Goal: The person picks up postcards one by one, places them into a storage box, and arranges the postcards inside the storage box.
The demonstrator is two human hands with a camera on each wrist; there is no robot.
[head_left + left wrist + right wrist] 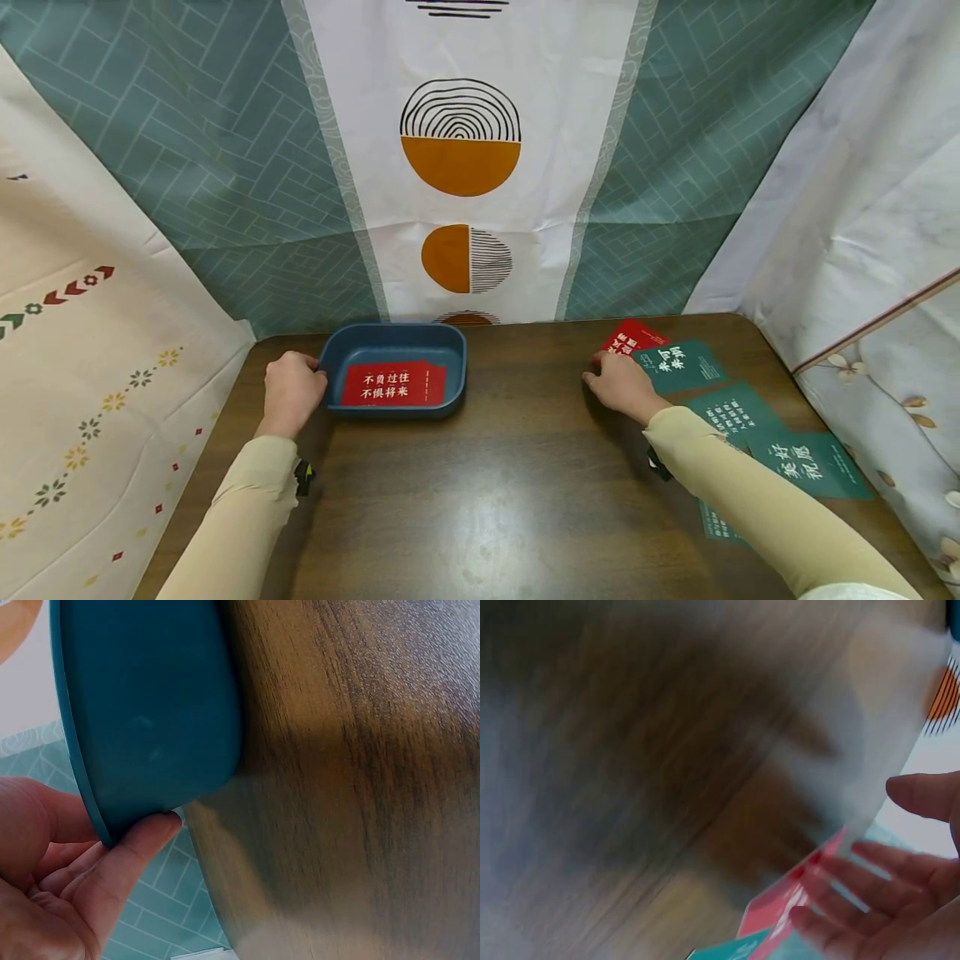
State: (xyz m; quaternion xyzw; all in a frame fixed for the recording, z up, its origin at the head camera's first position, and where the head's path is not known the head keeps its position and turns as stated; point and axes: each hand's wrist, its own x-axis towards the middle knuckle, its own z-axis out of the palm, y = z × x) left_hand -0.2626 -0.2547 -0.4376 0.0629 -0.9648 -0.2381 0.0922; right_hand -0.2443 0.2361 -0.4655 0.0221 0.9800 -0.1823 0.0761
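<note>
Pinching the left rim of a blue tray (pixel 396 335) with a red card (pixel 393 384) inside is the left hand (pixel 292 388). The right hand (pixel 624 383), fingers loosely straight and thumb apart, is at another red card (pixel 639 333), partly under a green card (pixel 690 372); contact is unclear.

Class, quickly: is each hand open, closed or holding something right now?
Left hand: holding the blue tray.
Right hand: open, at a red card.
</note>
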